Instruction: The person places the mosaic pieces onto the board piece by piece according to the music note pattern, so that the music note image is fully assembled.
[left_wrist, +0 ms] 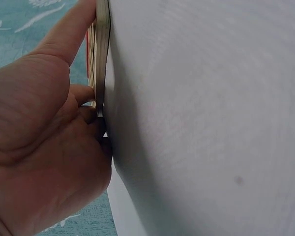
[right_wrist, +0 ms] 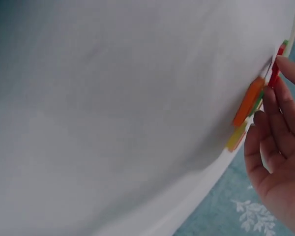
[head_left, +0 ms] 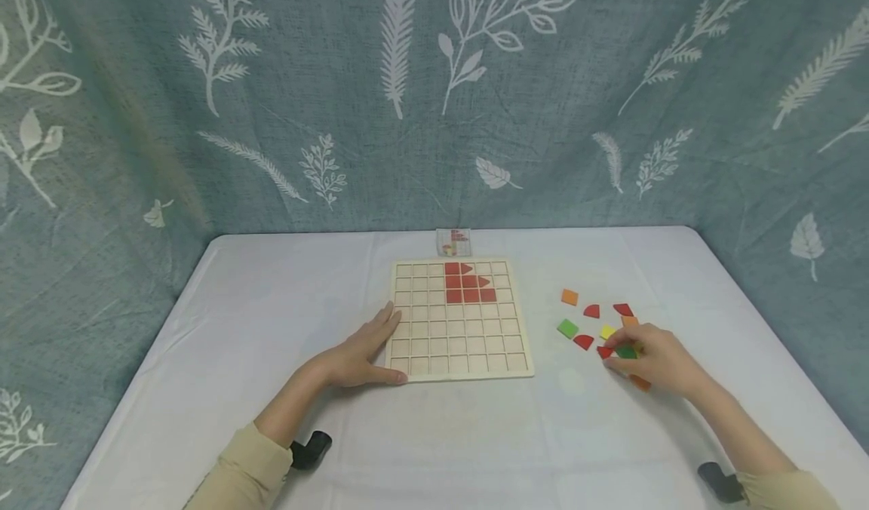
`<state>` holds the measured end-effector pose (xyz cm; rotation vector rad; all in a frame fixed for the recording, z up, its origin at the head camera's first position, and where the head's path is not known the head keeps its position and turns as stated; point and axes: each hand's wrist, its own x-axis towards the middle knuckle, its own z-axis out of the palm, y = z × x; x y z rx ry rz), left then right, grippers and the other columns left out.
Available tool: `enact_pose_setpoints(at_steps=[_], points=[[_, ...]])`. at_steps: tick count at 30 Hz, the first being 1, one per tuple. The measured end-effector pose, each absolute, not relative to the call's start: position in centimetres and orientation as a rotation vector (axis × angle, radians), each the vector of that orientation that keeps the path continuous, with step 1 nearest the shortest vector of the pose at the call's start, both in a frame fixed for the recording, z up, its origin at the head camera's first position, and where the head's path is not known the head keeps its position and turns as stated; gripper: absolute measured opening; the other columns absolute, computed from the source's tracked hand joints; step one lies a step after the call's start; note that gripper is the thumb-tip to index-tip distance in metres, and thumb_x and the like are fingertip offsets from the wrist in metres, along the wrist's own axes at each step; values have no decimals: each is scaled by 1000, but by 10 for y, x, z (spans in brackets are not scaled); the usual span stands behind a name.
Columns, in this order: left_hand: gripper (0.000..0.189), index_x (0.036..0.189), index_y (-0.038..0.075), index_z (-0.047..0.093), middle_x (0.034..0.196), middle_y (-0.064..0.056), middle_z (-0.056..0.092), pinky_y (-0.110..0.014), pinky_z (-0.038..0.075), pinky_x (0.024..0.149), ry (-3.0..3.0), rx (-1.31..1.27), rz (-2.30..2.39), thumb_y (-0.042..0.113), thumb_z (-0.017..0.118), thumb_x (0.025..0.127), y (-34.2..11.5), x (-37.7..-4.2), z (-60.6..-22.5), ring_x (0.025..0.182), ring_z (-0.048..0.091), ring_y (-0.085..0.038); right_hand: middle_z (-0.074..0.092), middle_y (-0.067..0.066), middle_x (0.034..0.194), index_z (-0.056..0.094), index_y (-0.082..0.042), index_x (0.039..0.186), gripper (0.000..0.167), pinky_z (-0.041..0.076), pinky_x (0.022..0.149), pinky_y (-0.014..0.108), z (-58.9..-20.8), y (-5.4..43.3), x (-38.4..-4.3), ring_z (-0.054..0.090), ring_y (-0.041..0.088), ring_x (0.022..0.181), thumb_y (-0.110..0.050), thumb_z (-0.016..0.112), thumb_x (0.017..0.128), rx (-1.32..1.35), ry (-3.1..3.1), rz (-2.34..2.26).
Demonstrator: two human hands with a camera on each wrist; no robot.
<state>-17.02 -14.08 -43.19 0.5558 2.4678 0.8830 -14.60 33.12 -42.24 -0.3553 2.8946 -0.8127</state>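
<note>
A light wooden grid board (head_left: 422, 344) lies on the white table, with red square and triangular tiles (head_left: 470, 282) filling part of its upper cells. My left hand (head_left: 363, 351) rests at the board's left side, thumb on the near left corner and fingers spread along the edge. In the left wrist view, the thumb reaches along the board's side (left_wrist: 103, 49). To the right of the board, my right hand (head_left: 655, 359) pinches a small red tile (head_left: 605, 352) between thumb and fingertips. Beneath that hand lie a green tile (head_left: 626, 352) and an orange tile (head_left: 640, 382), partly covered.
Loose tiles lie around the right hand: a green square (head_left: 567, 329), an orange square (head_left: 569, 297), a yellow tile (head_left: 607, 332) and red rounded pieces (head_left: 592, 311). A small pattern card (head_left: 453, 243) sits behind the board. A patterned curtain (head_left: 421, 155) hangs behind the table.
</note>
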Motion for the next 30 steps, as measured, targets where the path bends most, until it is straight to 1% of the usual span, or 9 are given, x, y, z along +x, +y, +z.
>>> enact_pose_setpoints(at_steps=[5, 9, 12, 15, 18, 21, 27, 30], points=[[108, 156, 2, 11, 162, -16, -4, -54, 8, 118, 2470, 556, 887, 44, 77, 81, -140, -170, -433, 148, -1, -35, 66, -7, 91, 71, -13, 101, 21, 51, 70, 27, -422, 319, -148, 56, 15, 84, -21, 79, 83, -404, 2903, -891], [108, 156, 2, 11, 162, -15, -4, -53, 8, 118, 2472, 554, 884, 44, 77, 81, -141, -169, -433, 148, -1, -34, 65, -7, 90, 73, -15, 99, 20, 51, 69, 26, -421, 303, -153, 56, 14, 83, -24, 80, 83, -404, 2901, -955], [107, 155, 1, 12, 162, -17, -3, -55, 8, 117, 2475, 566, 888, 43, 77, 81, -141, -169, -432, 148, 0, -36, 66, -6, 91, 73, -17, 99, 20, 52, 71, 28, -420, 291, -159, 58, 15, 85, -27, 80, 83, -371, 2873, -1027], [107, 155, 1, 13, 162, -17, -2, -55, 8, 117, 2477, 569, 891, 43, 77, 82, -141, -168, -431, 148, 1, -36, 67, -5, 97, 73, -20, 101, 21, 52, 75, 31, -420, 279, -166, 59, 17, 91, -30, 79, 83, -321, 2832, -1089], [106, 155, 1, 12, 162, -16, -2, -54, 8, 118, 2479, 570, 889, 42, 77, 82, -141, -168, -431, 148, 0, -35, 67, -4, 100, 72, -22, 102, 22, 50, 74, 33, -422, 266, -174, 59, 19, 93, -33, 77, 84, -256, 2814, -1095], [105, 155, 0, 13, 162, -17, -2, -54, 8, 118, 2483, 576, 892, 42, 77, 82, -142, -167, -430, 148, 0, -35, 66, -2, 99, 73, -21, 103, 22, 48, 71, 32, -423, 254, -184, 57, 20, 92, -33, 76, 85, -216, 2811, -1085], [106, 155, -1, 13, 162, -18, -1, -56, 9, 117, 2478, 578, 911, 41, 78, 81, -141, -165, -429, 148, 2, -37, 67, 2, 101, 72, -15, 104, 23, 47, 68, 31, -425, 230, -202, 56, 21, 88, -28, 75, 85, -222, 2802, -1083], [106, 155, 0, 13, 162, -18, -1, -56, 9, 117, 2479, 576, 908, 41, 77, 82, -141, -166, -428, 148, 2, -37, 67, 2, 101, 72, -14, 105, 24, 46, 66, 31, -426, 220, -212, 55, 21, 85, -29, 75, 85, -213, 2806, -1062]])
